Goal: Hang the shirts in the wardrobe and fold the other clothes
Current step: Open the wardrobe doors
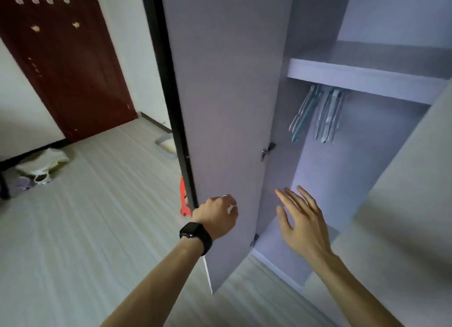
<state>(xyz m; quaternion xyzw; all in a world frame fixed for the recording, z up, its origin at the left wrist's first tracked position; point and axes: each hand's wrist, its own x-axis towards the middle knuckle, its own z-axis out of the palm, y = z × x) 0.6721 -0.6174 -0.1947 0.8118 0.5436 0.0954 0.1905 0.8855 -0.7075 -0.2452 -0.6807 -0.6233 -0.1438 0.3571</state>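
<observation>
L hand (216, 216): hovering at 6 o'clock, right up against the inner face of the open wardrobe door (227, 94), back of hand facing me, fingers curling inward; can't tell if it's grasping anything or just bent loose.
Wrist: wearing a black watch (195, 236); thin ring (226, 196) showing on one finger.
R hand (302, 225): reaching at approx 5 o'clock into the wardrobe opening, fingers straight and spreading, holding nothing, touching nothing.
Wardrobe (342, 170): standing open from 12 round to 4 o'clock, pale grey inside, L door swinging out toward the room, black edge facing 11 o'clock.
R door (403, 179): also standing open, filling the 3–4 o'clock side.
Hinge (267, 150): sitting mid-height where L door is meeting the cabinet side; a 2nd one showing lower, near the bottom.
Hangers (327, 116): hanging in two bunches at 1 o'clock, just under the shelf (362, 80), bare, whitish and teal; blurry, so count unclear.
Floor (97, 216): pale wood-look planks running out toward 9 o'clock.
Red obj. (184, 199): peeking out behind the L door's lower edge; can't tell what it is.
Basin (167, 145): lying on the floor further back, beside the door's black edge.
Bag (49, 159): slumping at 9 o'clock by the wall.
Room door (71, 64): dark red-brown, standing shut at 10–11 o'clock, farthest off.
</observation>
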